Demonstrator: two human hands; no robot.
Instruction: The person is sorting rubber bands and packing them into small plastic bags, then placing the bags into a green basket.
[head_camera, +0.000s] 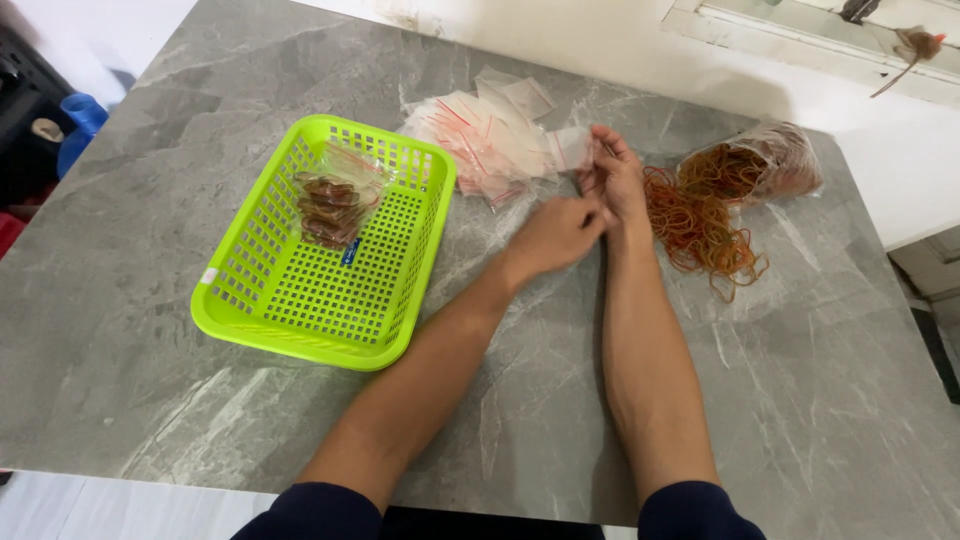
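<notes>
Grey marble table, hands holding small clear bag, seemingly upright

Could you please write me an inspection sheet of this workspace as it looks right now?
Surface: grey marble-patterned table, bare at the front.
Job's things: small clear bag pinched between both hands; pile of clear zip bags lying flat; loose heap of rubber bands to the right; larger plastic bag of rubber bands behind the heap.
Clutter: green plastic basket to the left, holding one filled packet.
Grippers: left hand and right hand together at the small clear bag, fingers closed on it.
Cables: nothing seen.
Surroundings: white wall behind; blue object past the table's left edge.
</notes>
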